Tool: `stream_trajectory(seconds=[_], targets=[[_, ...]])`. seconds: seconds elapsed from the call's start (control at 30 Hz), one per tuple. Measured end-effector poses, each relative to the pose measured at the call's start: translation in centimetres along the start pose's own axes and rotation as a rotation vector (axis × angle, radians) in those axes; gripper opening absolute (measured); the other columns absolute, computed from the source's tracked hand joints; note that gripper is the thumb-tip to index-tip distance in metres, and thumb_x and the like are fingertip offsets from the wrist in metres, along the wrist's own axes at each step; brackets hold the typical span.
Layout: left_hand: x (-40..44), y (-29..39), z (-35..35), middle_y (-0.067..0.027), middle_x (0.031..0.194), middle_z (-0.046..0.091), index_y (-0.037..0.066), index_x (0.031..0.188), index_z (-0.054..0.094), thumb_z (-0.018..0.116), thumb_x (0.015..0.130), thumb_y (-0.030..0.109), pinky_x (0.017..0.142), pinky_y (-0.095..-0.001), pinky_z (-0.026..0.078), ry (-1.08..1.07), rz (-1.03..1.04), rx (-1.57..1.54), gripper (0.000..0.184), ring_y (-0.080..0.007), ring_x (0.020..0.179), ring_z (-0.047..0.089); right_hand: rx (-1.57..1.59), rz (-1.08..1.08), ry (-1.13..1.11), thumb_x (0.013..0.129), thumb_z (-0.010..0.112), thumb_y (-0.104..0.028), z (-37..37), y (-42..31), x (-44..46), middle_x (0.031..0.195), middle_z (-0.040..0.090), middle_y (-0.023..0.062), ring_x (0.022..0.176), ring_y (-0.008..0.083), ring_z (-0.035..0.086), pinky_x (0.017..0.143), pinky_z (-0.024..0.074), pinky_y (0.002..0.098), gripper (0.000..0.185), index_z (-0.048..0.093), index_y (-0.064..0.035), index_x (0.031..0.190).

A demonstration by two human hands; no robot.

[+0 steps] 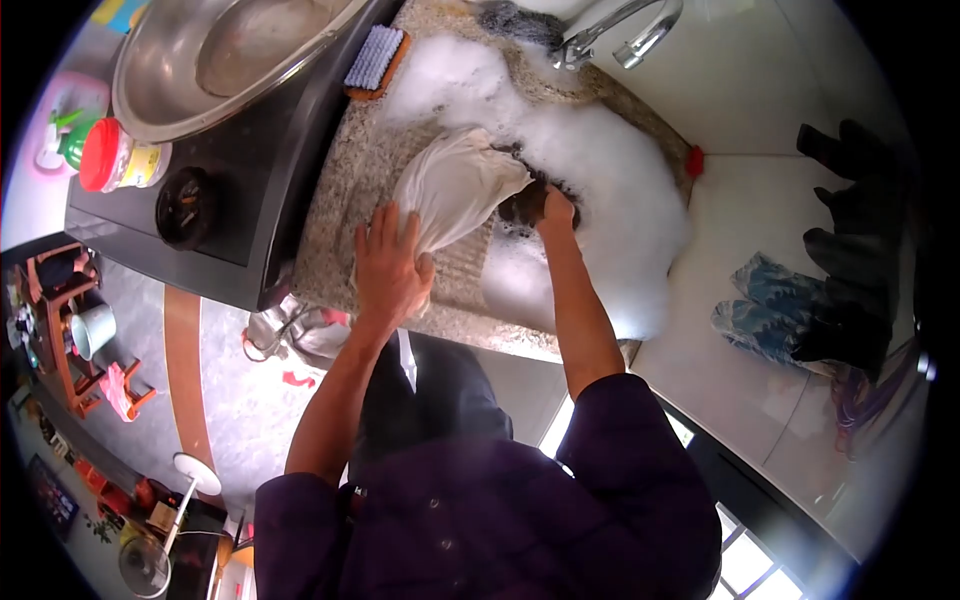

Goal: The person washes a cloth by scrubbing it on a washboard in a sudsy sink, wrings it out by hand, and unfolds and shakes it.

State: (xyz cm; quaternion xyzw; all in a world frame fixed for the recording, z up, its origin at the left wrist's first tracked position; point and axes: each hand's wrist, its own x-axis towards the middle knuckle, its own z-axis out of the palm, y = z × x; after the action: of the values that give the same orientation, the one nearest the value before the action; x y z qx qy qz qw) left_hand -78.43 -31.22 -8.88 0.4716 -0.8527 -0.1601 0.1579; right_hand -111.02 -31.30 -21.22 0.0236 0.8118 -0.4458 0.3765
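A wet white cloth (455, 185) lies bunched on the stone washing slab (345, 215), its narrow end pointing toward the water. My left hand (390, 265) rests on the cloth's near edge, palm down with the fingers stretched and spread. At the dark gap in the foam is my right hand (557, 210), fingers curled and partly hidden. Something dark brown (522, 206) shows beside those fingers, close to the cloth's tip; I cannot tell whether it is an object or dark water. Thick white foam (620, 190) surrounds my right hand.
A scrubbing brush (377, 62) sits at the slab's upper left, and a faucet (620, 35) stands at the back. Left, a dark counter bears a large metal basin (150, 80), a red-lidded jar (105, 157) and a dark round dish (187, 208). Gloves (770, 300) hang at right.
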Motion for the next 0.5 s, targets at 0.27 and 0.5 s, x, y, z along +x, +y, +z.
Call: stream_trajectory(seconds=[0.27, 0.5], targets=[[0.2, 0.1, -0.4, -0.0219, 0.145, 0.042, 0.008, 0.132, 0.054, 0.068, 0.081, 0.027, 0.11, -0.056, 0.03, -0.057, -0.011, 0.035, 0.056, -0.0381, 0.133, 0.041, 0.138, -0.154, -0.492, 0.096, 0.056, -0.019, -1.1, -4.9, -6.1, 0.104, 0.066, 0.0155, 0.091, 0.0266, 0.067, 0.081, 0.0575, 0.0411, 0.027, 0.059, 0.0022, 0.112], [0.2, 0.0, 0.0, -0.021, 0.141, 0.045, 0.008, 0.127, 0.058, 0.069, 0.079, 0.022, 0.109, -0.0547, 0.032, -0.018, -0.014, 0.018, 0.051, -0.0377, 0.132, 0.042, 0.492, 0.221, -0.319, 0.093, 0.059, -0.016, -2.5, -0.5, -2.7, 0.1, 0.064, 0.0127, 0.084, 0.0284, 0.062, 0.078, 0.0548, 0.0424, 0.028, 0.06, -0.001, 0.116]])
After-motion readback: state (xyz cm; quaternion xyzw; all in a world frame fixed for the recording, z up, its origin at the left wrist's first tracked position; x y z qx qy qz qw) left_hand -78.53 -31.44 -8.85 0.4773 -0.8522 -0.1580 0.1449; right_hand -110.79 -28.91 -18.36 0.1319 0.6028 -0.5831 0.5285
